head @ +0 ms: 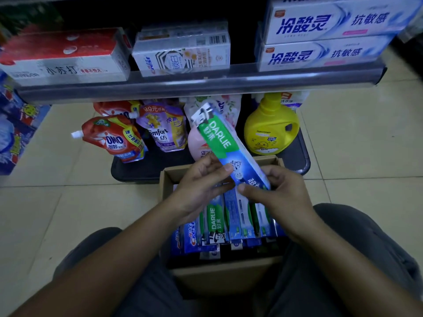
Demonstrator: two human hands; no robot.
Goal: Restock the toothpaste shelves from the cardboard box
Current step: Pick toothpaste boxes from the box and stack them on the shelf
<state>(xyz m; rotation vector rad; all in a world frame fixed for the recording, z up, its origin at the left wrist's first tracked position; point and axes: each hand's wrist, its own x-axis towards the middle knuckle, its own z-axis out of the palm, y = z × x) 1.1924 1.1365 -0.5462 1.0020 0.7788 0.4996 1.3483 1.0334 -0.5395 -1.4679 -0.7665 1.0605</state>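
A green-and-blue Darlie toothpaste box (219, 140) is tilted up above the open cardboard box (224, 273), which stands on the floor between my knees. My left hand (201, 181) grips its lower part from the left, thumb on the front face. My right hand (279, 191) pinches its lower end from the right. Several more toothpaste boxes (229, 223), Darlie and Crest, lie packed in the cardboard box. The toothpaste shelf (183, 82) runs across above, with red-white boxes (66, 56), a Crest box (183, 53) and two stacked blue-white boxes (327, 35).
Under the shelf, on a dark base (151, 168), stand red OMO pouches (114, 138), a purple Comfort pouch (167, 129), a pink bottle (199, 143) and a yellow detergent bottle (270, 126). Blue packs (13, 124) fill the far left. Beige floor tiles (357, 138) lie on both sides.
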